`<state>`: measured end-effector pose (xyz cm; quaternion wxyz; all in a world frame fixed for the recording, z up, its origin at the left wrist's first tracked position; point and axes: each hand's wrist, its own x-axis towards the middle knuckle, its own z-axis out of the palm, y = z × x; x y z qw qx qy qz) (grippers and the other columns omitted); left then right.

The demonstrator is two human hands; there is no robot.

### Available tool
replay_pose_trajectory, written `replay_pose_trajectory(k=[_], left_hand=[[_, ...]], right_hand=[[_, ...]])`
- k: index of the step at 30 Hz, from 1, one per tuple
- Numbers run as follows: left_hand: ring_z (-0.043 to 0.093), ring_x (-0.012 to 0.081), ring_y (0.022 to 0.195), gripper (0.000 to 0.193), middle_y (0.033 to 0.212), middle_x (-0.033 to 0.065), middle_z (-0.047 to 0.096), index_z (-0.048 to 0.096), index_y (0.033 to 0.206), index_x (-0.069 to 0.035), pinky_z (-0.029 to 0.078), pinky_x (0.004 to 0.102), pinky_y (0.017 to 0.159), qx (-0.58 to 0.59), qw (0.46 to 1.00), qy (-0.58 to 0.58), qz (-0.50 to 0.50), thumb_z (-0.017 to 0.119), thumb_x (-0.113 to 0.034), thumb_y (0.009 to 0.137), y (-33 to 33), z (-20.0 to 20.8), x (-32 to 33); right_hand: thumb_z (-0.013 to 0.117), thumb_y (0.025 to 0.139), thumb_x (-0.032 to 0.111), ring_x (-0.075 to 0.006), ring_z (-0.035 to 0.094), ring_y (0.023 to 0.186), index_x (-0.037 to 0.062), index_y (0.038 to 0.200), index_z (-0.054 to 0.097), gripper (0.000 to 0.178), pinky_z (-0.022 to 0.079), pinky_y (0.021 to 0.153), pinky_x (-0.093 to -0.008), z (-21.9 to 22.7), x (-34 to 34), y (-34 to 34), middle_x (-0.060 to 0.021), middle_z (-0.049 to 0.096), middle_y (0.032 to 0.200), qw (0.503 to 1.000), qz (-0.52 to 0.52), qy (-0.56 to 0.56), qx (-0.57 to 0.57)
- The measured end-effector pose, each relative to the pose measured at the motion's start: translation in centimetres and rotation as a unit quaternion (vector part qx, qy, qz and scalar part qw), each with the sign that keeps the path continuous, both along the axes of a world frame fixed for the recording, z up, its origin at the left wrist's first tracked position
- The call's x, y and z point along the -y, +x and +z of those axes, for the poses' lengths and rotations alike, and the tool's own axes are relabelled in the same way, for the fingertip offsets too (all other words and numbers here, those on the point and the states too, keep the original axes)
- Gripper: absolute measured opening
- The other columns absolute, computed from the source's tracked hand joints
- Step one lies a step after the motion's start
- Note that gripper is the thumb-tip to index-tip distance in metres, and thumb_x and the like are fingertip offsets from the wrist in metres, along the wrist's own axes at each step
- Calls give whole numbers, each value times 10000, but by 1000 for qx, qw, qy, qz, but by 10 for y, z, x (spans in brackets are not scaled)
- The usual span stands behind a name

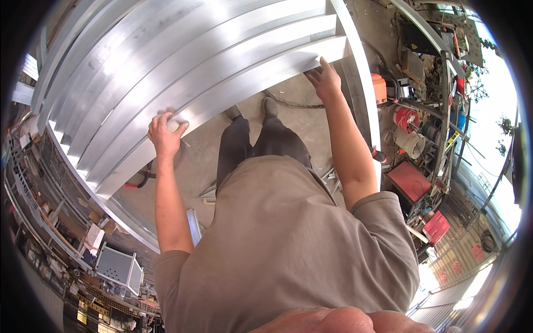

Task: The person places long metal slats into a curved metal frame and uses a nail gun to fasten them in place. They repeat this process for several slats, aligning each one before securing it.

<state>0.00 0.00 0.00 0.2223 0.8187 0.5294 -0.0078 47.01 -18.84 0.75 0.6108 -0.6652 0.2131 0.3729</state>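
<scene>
A large silver metal frame with several long parallel slats fills the upper left in front of me. My left hand grips the nearest slat toward its left part, fingers curled over the top and thumb on the near edge. Close to that slat's right end, my right hand holds the near edge. Its thumb lies on top, and the other fingers reach under into shadow, partly hidden. The frame's side rail runs down past my right forearm.
Behind the slat, a dark hose lies on the concrete floor by my shoes. Rightward are an orange case, a red bucket and a red box. Cluttered racks and a grey panelled box stand at lower left.
</scene>
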Motion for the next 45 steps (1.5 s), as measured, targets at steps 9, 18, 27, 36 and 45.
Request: replay_pose_trajectory(k=[9, 18, 27, 36, 45], left_hand=[[525, 327, 1279, 628, 1288, 63, 600, 679, 1237, -155, 385, 509, 1097, -1, 1000, 14, 0, 910, -408, 712, 8, -7, 2], [547, 340, 1252, 615, 1285, 96, 603, 667, 1229, -118, 449, 496, 1055, 4, 1000, 16, -6, 921, -307, 702, 3, -4, 1], [570, 357, 1211, 600, 1251, 132, 622, 654, 1225, -60, 468, 458, 1050, -7, 1000, 0, 11, 922, -207, 709, 17, 8, 6], [550, 329, 1252, 611, 1263, 94, 614, 670, 1206, -109, 453, 457, 1091, -35, 999, -6, 37, 929, -260, 673, 17, 12, 4], [547, 322, 1245, 622, 1273, 68, 609, 673, 1214, -134, 443, 464, 1068, -32, 999, 3, 31, 916, -352, 685, 9, 8, 5]], right_hand=[[698, 967, 226, -149, 670, 992, -6, 1260, 694, 374, 533, 867, -290, 33, 252, 114, -68, 734, 1076, 906, 101, -291, 291], [541, 1059, 406, -271, 748, 785, -13, 1143, 668, 445, 560, 524, -377, -44, 492, 180, -190, 745, 1047, 857, 242, -365, -273], [468, 1088, 296, -380, 742, 853, -128, 1259, 595, 475, 628, 861, -491, -130, 575, 179, -257, 716, 1108, 896, 152, -217, -357], [712, 911, 189, -201, 657, 788, 63, 1092, 621, 239, 572, 767, -347, 29, 508, 164, -57, 664, 891, 983, -139, 121, 1], [640, 955, 203, -187, 607, 1011, 1, 1281, 569, 390, 524, 859, -346, 247, 322, 137, -100, 617, 1115, 883, -23, 24, 469]])
